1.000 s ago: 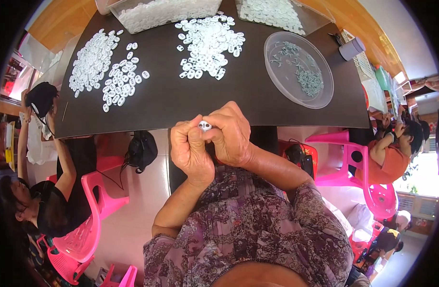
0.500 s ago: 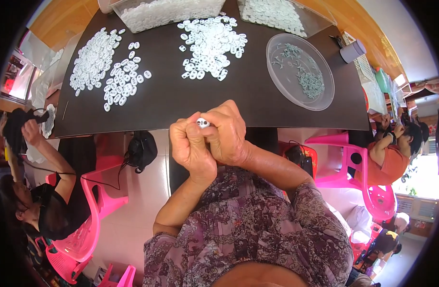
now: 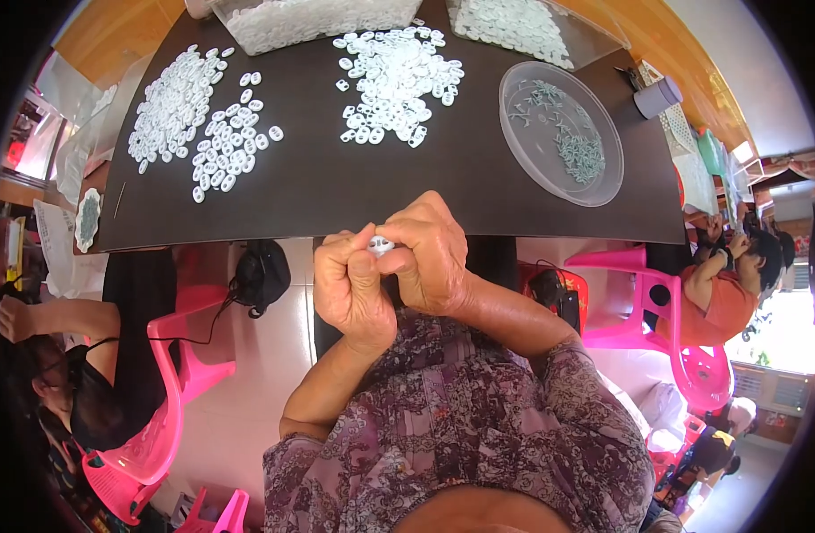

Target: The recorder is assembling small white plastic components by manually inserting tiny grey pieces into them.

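Observation:
In front of the table's near edge, a small white oval plastic piece with two holes [image 3: 380,243] is pinched between my two hands. My left hand [image 3: 350,282] presses it with thumb and bent fingers from the left. My right hand [image 3: 431,253] grips it from the right, thumb and forefinger curled round it. Fingers partly cover the piece. Similar white ovals lie on the dark table [image 3: 336,191]: a large heap [image 3: 175,107] at far left, a looser group [image 3: 230,147] beside it, and white pieces with openings heaped [image 3: 394,84] at centre.
A round clear tray [image 3: 615,182] at right holds small grey-green pieces [image 3: 578,155]. Two clear bins [image 3: 323,37] [image 3: 594,40] of white parts stand at the back, near a grey-purple cup [image 3: 656,96]. People sit on pink chairs [image 3: 163,426] at both sides.
My hands have shifted slightly, and the white piece appears turned between my fingers. The person at left has moved an arm down and away from the table edge.

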The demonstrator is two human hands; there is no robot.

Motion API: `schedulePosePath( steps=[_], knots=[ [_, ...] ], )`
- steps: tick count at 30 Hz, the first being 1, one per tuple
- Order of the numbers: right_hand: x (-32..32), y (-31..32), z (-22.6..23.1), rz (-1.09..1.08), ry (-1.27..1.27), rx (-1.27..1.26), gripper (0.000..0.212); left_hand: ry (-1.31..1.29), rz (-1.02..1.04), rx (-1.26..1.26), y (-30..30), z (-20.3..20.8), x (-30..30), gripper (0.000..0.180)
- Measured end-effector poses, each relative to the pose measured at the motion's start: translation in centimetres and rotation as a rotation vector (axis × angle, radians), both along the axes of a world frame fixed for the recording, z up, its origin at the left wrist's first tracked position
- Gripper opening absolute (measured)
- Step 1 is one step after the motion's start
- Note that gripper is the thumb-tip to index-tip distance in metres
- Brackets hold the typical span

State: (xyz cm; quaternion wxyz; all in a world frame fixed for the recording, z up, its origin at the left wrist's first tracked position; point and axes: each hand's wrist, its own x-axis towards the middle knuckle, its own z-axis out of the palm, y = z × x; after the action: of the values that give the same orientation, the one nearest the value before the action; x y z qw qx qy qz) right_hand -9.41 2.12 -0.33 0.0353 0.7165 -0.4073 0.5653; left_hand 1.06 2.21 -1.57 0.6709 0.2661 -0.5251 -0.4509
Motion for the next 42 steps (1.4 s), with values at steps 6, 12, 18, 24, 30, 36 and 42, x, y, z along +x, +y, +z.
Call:
schedulePosePath(
  steps=[6,12,18,24,30,36,42],
  knots=[
    [0.5,-0.2,0.3,0.020,-0.015,0.001,0.023,0.069,0.021,0.049,0.4,0.9,-0.2,0.021],
    [0.9,-0.2,0.2,-0.002,-0.051,-0.028,0.022,-0.044,0.102,-0.050,0.0,0.3,-0.2,0.021],
    [0.9,-0.2,-0.8,-0.011,-0.052,-0.052,0.025,-0.071,0.145,-0.039,0.2,-0.2,-0.5,0.020],
    [0.8,-0.3,-1.2,0.001,-0.039,-0.004,0.023,-0.137,0.186,-0.077,-0.5,-0.9,-0.6,0.019],
    [1.0,-1.2,-0.6,-0.029,-0.136,-0.012,0.020,-0.135,0.150,-0.019,-1.2,0.2,-0.5,0.018],
    [-1.0,-0.9,0.5,-0.031,-0.157,0.143,0.013,-0.543,0.127,-0.083,-4.5,1.5,1.6,0.014],
    [-2.8,-0.3,1.5,-0.070,-0.239,0.413,0.013,-0.818,0.334,-0.309,-13.0,1.1,1.4,0.013]
  ],
)
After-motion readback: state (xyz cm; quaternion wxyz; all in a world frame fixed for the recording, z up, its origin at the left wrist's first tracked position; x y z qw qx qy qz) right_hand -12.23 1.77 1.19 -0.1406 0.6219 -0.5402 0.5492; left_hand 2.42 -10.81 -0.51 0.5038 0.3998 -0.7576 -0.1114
